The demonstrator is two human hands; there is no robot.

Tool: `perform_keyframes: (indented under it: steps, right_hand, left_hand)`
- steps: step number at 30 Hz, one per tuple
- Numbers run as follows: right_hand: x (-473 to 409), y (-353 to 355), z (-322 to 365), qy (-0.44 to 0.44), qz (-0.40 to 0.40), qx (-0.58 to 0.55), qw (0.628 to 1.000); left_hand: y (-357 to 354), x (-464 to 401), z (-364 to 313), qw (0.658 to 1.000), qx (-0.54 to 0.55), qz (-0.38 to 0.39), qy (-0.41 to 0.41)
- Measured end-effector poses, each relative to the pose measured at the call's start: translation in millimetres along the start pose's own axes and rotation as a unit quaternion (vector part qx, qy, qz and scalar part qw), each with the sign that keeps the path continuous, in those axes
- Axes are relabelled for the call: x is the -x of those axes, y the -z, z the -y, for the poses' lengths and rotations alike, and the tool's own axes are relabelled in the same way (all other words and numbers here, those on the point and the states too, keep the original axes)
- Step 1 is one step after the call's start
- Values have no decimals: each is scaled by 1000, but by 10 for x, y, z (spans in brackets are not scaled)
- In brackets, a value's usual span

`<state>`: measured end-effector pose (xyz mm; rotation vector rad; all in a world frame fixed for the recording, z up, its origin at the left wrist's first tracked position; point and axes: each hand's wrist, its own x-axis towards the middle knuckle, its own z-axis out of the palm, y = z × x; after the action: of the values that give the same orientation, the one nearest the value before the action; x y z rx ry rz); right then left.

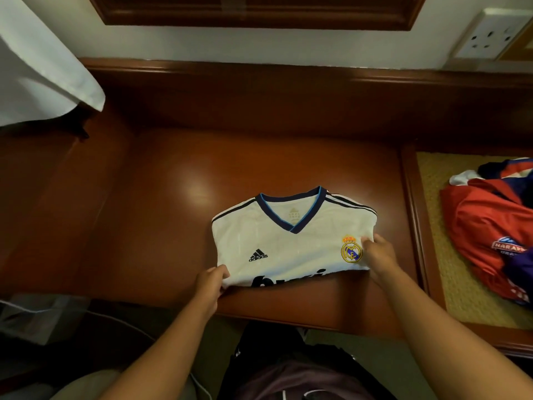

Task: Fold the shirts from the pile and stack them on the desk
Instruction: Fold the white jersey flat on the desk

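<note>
Head view: folded white football jersey point(291, 243) lies on a glossy reddish wooden desk point(173, 183); left hand point(209, 284) pinches its near corner, right hand point(379, 255) grips its side. Red shirt pile point(490, 235) sits rightward on a woven mat point(432, 174).

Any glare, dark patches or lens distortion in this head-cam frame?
Head view: a soft lamp glare sits on the desk left of the white shirt; the bottom is dim; the wide lens bows the desk's back ledge; the red shirt pile is cut off at the right.
</note>
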<state>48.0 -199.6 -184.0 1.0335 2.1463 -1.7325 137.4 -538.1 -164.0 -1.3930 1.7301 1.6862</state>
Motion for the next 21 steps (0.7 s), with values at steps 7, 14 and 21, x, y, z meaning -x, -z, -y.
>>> perform_keyframes:
  steps: [7, 14, 21]
  right_hand:
    - [-153, 60, -175, -2, -52, 248, 967]
    - [-160, -34, 19, -13, 65, 172, 983]
    - [-170, -45, 77, -88, 108, 42, 989]
  left_hand:
    - [-34, 0, 38, 994, -82, -59, -49]
    - [-283, -113, 16, 995, -93, -45, 0]
    - [-203, -32, -36, 998, -34, -50, 0]
